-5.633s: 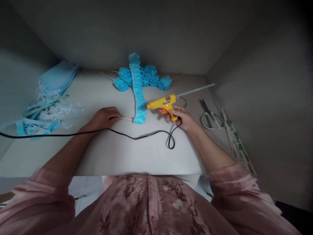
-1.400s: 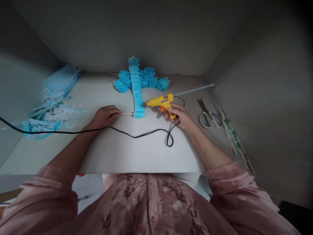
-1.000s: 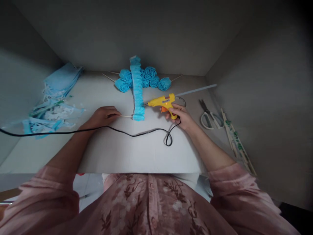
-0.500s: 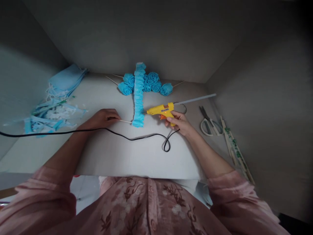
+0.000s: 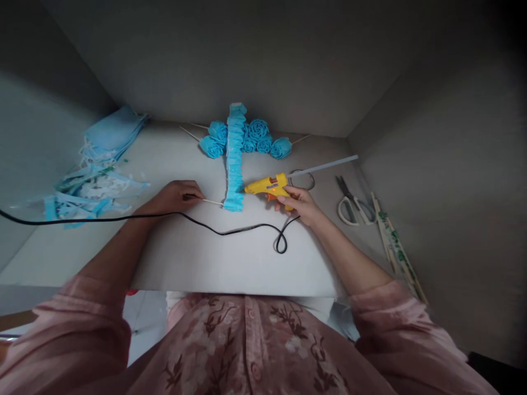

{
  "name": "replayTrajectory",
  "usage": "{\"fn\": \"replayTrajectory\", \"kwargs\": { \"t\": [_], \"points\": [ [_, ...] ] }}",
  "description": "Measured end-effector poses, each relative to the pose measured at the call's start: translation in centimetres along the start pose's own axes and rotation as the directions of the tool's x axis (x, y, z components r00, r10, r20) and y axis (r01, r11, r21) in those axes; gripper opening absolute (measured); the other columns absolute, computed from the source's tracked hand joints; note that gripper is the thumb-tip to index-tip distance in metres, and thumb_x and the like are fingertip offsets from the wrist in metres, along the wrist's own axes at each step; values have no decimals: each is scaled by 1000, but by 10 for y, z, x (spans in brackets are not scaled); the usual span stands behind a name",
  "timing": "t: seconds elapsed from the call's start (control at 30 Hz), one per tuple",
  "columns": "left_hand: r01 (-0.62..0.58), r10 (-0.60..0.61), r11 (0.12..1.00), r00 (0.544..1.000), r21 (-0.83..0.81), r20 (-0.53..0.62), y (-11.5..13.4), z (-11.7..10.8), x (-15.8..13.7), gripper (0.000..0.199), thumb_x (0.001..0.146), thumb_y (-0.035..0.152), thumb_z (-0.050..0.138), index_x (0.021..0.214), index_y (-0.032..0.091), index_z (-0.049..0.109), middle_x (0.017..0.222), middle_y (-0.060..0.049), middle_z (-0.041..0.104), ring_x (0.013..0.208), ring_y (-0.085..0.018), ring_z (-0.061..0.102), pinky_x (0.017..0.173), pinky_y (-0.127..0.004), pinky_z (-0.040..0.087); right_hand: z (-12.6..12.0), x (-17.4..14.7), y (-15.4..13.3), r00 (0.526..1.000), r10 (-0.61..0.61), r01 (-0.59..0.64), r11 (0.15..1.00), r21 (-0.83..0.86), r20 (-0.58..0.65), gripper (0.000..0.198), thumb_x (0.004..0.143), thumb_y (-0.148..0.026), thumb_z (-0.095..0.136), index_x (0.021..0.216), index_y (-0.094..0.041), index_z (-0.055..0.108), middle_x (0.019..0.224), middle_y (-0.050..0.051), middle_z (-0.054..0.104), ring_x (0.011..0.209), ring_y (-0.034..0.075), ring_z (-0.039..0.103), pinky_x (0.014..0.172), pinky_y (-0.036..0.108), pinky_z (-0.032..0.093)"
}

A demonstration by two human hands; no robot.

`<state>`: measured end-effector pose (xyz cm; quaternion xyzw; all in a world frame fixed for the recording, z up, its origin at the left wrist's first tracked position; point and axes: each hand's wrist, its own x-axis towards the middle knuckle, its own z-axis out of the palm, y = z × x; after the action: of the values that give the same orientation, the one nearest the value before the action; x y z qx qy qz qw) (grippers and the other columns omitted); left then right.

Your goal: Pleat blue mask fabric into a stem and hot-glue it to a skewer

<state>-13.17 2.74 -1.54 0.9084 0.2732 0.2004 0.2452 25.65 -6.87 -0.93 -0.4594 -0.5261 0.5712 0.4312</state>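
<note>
My left hand (image 5: 181, 195) pinches a thin wooden stick (image 5: 212, 202), whose far end meets the lower end of a pleated blue strip (image 5: 234, 170). The strip runs lengthwise away from me, its upper part passing in front of several blue fabric roses (image 5: 258, 129) on sticks. In my right hand (image 5: 300, 204) is a yellow glue gun (image 5: 267, 185) with an orange trigger. Its nozzle points left at the strip's right edge, and a long translucent glue stick (image 5: 327, 164) juts from its back. Whether the nozzle touches the strip I cannot tell.
A black cord (image 5: 222, 233) crosses the white table (image 5: 239, 269) and my left forearm. To the left lie stacked blue face masks (image 5: 113, 133) and cut scraps (image 5: 94, 192). White-handled scissors (image 5: 353, 208) and several green-marked sticks (image 5: 395, 241) lie at right.
The glue gun has shifted slightly left, its nozzle now over or against the strip's edge. My left hand still holds the stick in nearly the same place. The view has tilted a little.
</note>
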Motion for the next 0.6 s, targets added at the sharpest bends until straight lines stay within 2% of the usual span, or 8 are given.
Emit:
{"fn": "replayTrajectory", "kwargs": {
  "t": [0.17, 0.33, 0.5, 0.6],
  "points": [
    [48, -47, 999, 999, -14, 17, 3, -1, 0, 29, 96, 36, 58, 85, 17, 77, 84, -6, 73, 75, -13, 66, 70, -20, 49, 2, 0, 2, 1000, -9, 9, 1000, -27, -5, 48, 73, -54, 85, 102, -17, 79, 78, 5, 74, 59, 11, 59, 42, 21, 33],
    [39, -39, 999, 999, 5, 21, 4, 0, 0, 28, 96, 33, 56, 86, 17, 76, 87, -6, 73, 78, -13, 67, 73, -19, 49, 7, -3, 0, 999, -48, 47, 998, -41, -16, 45, 76, -54, 82, 104, -18, 79, 96, 8, 78, 62, 12, 62, 43, 22, 34],
    [28, -28, 1000, 1000, -4, 4, 3, 2, 1, 28, 96, 35, 57, 86, 18, 77, 85, -6, 73, 76, -14, 67, 70, -20, 49, 10, -6, -2, 1000, -29, 30, 989, -146, 9, 46, 79, -56, 79, 104, -17, 80, 69, 2, 72, 48, 9, 46, 43, 24, 30],
    [33, -33, 999, 999, -2, 8, 3, 2, 1, 27, 96, 34, 57, 87, 18, 77, 86, -6, 74, 77, -14, 67, 72, -21, 49, 11, -6, -3, 1000, -27, 26, 990, -135, -8, 47, 76, -58, 81, 102, -19, 80, 73, 3, 73, 54, 12, 55, 47, 24, 37]
  ]
}}
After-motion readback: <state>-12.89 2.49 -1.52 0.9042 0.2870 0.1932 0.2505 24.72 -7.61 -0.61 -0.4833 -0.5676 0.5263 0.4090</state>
